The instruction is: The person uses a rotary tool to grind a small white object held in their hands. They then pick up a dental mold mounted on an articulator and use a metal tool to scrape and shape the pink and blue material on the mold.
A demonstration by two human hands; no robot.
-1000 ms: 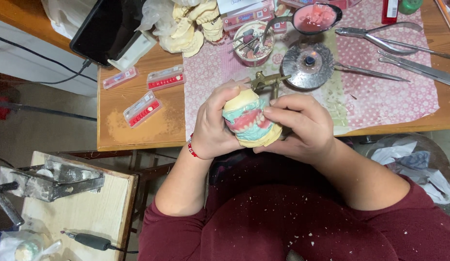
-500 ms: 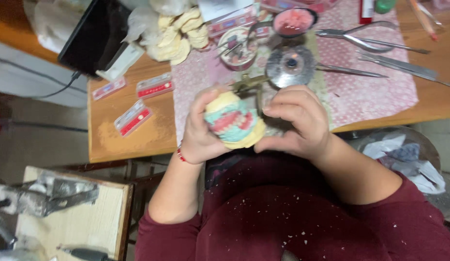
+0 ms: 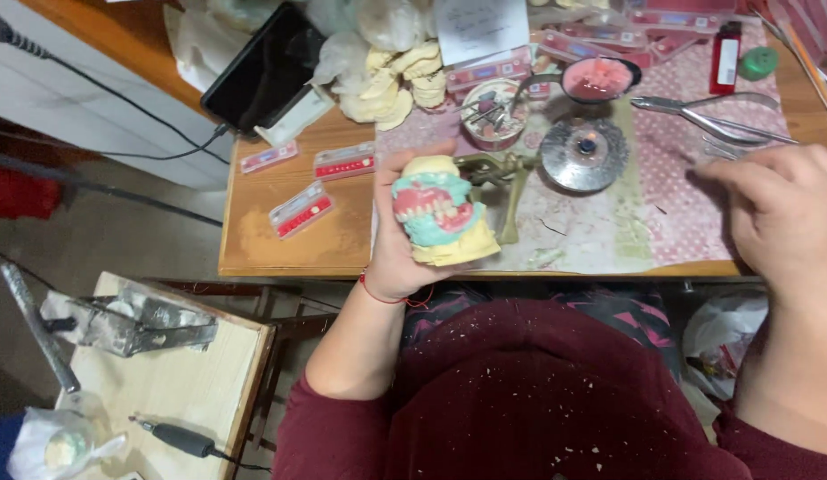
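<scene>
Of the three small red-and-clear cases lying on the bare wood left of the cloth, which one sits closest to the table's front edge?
The lowest case, angled, nearest the front edge. The other two lie farther back, toward the black tablet.

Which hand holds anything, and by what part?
Left hand grips the denture model by its left side and back. Right hand holds nothing visible.

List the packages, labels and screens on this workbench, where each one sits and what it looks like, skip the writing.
Dark tablet screen: far left corner of the bench, black, switched off, cable attached.
Three small flat packets: bare wood left of the left hand, clear with red strips.
More flat packets: back edge, pinkish.
White paper slip: top centre, rectangular.
Red tube: back right, upright rectangle, label on its face.
</scene>
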